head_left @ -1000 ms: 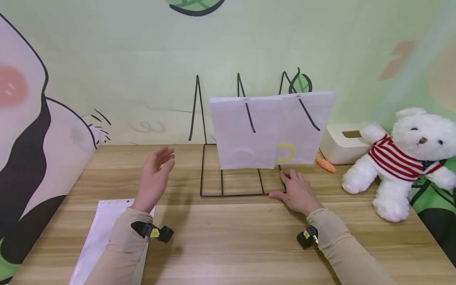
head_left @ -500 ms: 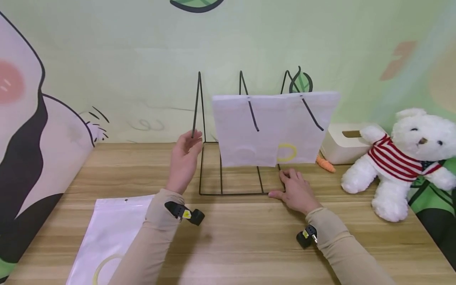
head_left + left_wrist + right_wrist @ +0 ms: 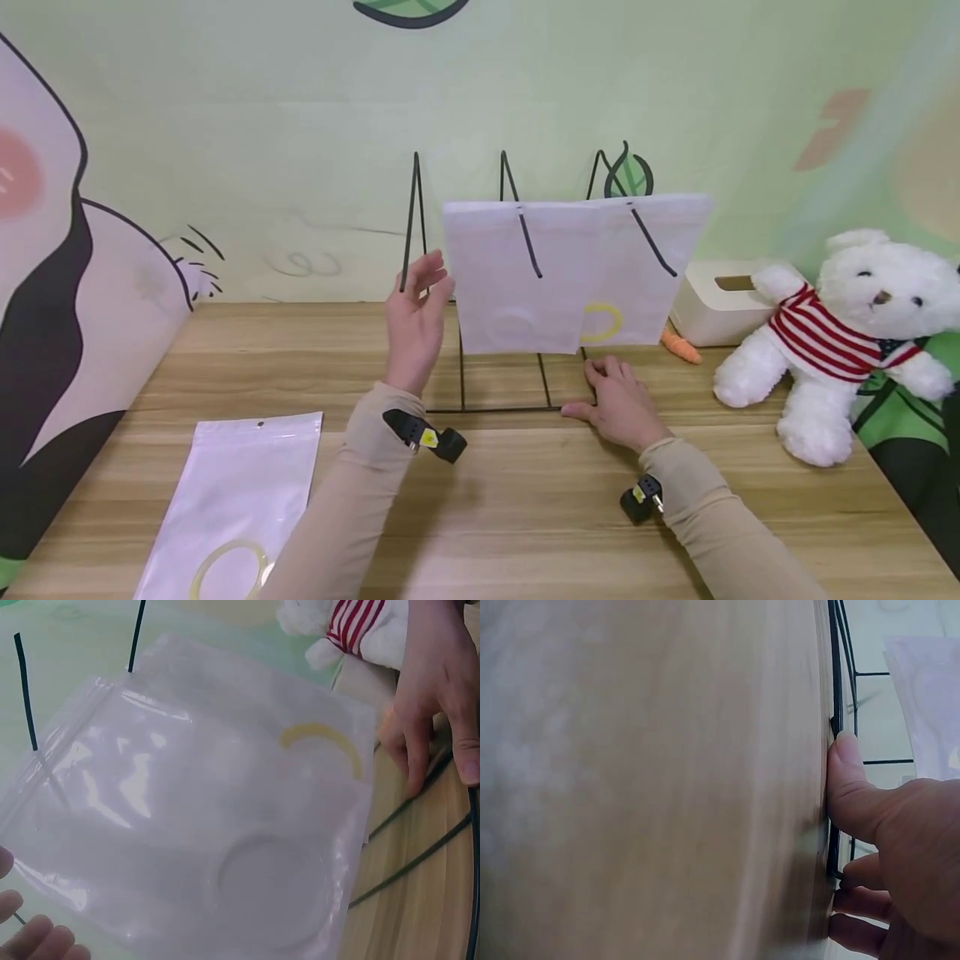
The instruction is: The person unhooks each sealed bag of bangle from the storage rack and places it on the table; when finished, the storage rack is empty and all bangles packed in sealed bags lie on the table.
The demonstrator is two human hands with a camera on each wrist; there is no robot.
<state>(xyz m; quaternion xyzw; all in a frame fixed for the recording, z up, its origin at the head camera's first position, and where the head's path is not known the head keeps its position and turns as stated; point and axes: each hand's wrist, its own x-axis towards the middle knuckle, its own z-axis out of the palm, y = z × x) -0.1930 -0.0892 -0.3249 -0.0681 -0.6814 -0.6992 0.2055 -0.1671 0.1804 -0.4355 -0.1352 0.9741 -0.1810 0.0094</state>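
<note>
A black wire rack point(image 3: 510, 409), thin-barred, stands on the wood-grain bench point(image 3: 532, 517), its rectangular base flat and its 3 tall prongs slanting down toward the person. The left prong is bare.

The other 2 prongs pass through the holed top edges of 2 glossy, translucent white pouches. The middle pouch point(image 3: 502, 279) overlaps the right pouch point(image 3: 637, 296); in the left wrist view it shows a faint ring outline point(image 3: 262, 840), while a yellow ring point(image 3: 618, 322) shows on the right pouch. A loose pouch point(image 3: 232, 475) lies flat on the bench to the left, its long axis running away from the person and its holed edge at the far end. It shows a pale yellow ring point(image 3: 238, 544), partly covered by the left sleeve point(image 3: 352, 492).

The left hand point(image 3: 420, 321) is upright at the left prong, fingers loosely bent and parted, holding nothing; whether it touches the wire I cannot tell. The right hand point(image 3: 622, 404) grips the base's near right corner, thumb on the front bar, fingers at the side bar.

Farther right are a white tissue box point(image 3: 723, 315), an orange toy carrot point(image 3: 681, 345) and a white teddy bear point(image 3: 847, 333) in a striped shirt.
</note>
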